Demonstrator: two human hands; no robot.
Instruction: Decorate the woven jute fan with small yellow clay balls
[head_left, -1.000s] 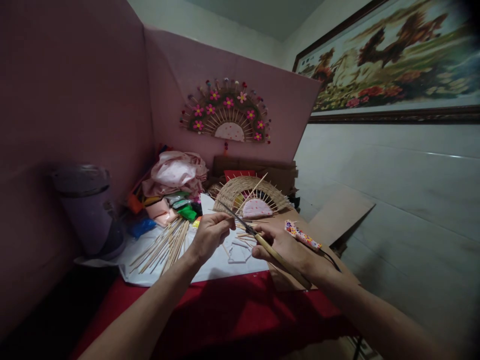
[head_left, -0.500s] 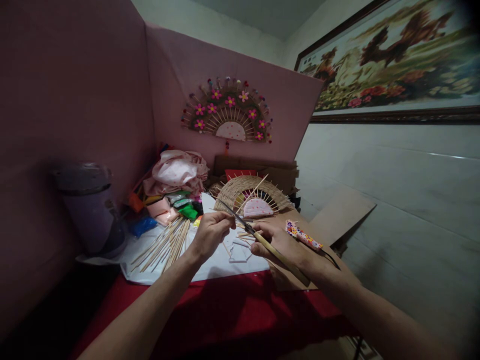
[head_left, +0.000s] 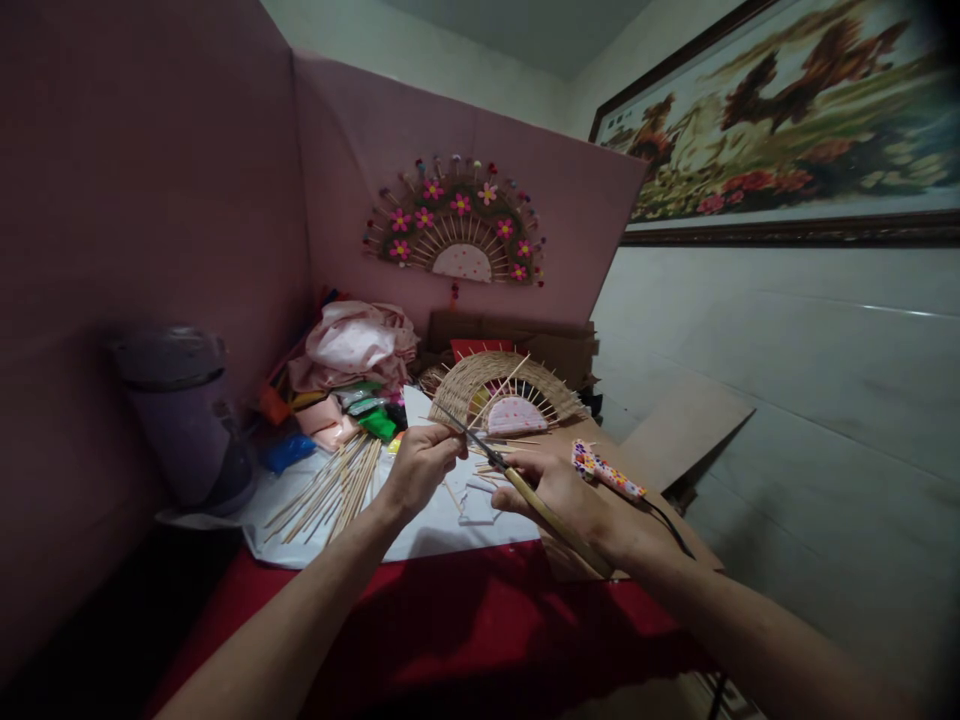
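Note:
My left hand point(head_left: 426, 465) is closed in a pinch around the lower end of a thin wooden stick point(head_left: 504, 384), which slants up to the right. My right hand point(head_left: 559, 498) is wrapped around the long yellowish handles of a pair of shears point(head_left: 541, 512). Their narrow dark blades point up and left, crossing the stick close to my left fingertips. Whether the blades touch the stick I cannot tell. Just beyond my hands lies a woven half-round fan point(head_left: 457, 382) with sticks as ribs and a pale spotted half-disc at its base.
Loose wooden sticks point(head_left: 337, 490) lie on a white sheet point(head_left: 420, 540) at left, near coloured clay packets point(head_left: 379, 424). A purple flask point(head_left: 184, 420) stands far left. A flower-patterned glue gun point(head_left: 606, 472) rests on cardboard at right. A decorated fan point(head_left: 461, 225) hangs behind.
The stick and my left fingertips have shifted slightly left and down. The shears have moved a little left too, with their handles drawn closer together.

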